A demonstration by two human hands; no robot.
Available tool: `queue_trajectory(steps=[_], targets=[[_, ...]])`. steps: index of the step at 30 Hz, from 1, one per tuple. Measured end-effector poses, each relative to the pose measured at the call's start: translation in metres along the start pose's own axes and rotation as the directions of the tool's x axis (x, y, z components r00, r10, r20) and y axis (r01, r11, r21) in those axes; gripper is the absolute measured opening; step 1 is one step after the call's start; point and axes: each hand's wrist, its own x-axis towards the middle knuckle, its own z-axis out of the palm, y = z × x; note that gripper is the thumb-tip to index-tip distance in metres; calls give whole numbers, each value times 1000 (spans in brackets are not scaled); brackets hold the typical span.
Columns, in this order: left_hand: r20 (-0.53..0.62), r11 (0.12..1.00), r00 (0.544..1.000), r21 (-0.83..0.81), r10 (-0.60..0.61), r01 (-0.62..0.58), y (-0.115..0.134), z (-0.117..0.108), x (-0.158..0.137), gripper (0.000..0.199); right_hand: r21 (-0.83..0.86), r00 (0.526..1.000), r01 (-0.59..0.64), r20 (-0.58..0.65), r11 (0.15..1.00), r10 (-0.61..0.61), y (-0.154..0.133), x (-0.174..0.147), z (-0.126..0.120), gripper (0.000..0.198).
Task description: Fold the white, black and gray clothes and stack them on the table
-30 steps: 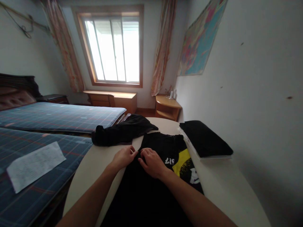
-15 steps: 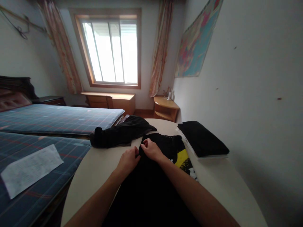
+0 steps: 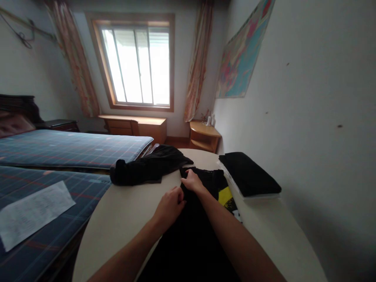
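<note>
A black T-shirt with a yellow and white print lies on the round cream table, its left side turned inward. My right hand pinches the black cloth near the collar end. Closer to me, my left hand is closed on the left edge of the same shirt. Both hands rest low over the table. My own dark clothing merges with the lower part of the shirt, so where the shirt ends is hard to tell.
Another black garment lies crumpled at the table's far left. A folded black garment sits on white plastic at the right, near the wall. Left of the table stand beds with plaid mattresses, one bearing a paper sheet.
Both hands have shifted slightly right, drawing the shirt's left edge inward. Less of the yellow print shows now. The other garments stay put.
</note>
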Motion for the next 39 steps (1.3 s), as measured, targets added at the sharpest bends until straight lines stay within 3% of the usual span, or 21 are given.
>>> queue_trajectory(steps=[6, 10, 17, 23, 28, 31, 35, 39], targets=[[-59, 987, 996, -145, 65, -73, 23, 10, 9, 25, 181, 1000, -11, -21, 983, 15, 29, 9, -17, 21], [-28, 983, 996, -163, 80, -83, 43, 24, 16, 25, 289, 1000, -26, 13, 957, 23, 50, 10, -24, 25], [42, 982, 994, -164, 99, -91, 50, 51, 15, 25, 300, 997, -6, -68, 954, 27, 76, 18, -27, 13], [105, 965, 983, -229, 152, -124, 45, 62, 7, 11, 201, 987, 53, -160, 978, -21, 86, 20, -32, 58], [64, 956, 961, -138, 269, -259, 25, 63, 5, 31, 55, 975, 182, -143, 982, -173, 84, 12, -36, 42], [151, 943, 931, -19, 332, -333, 10, 66, 4, 45, -37, 961, 211, -176, 977, -214, 78, 3, -40, 40], [270, 927, 910, 123, 313, -355, 4, 71, 1, 50, -225, 946, 218, -192, 950, -262, 71, -19, -45, 37], [317, 898, 889, 183, 330, -399, 5, 72, -2, 60, -381, 983, 117, -90, 917, -162, 77, -47, -41, 45]])
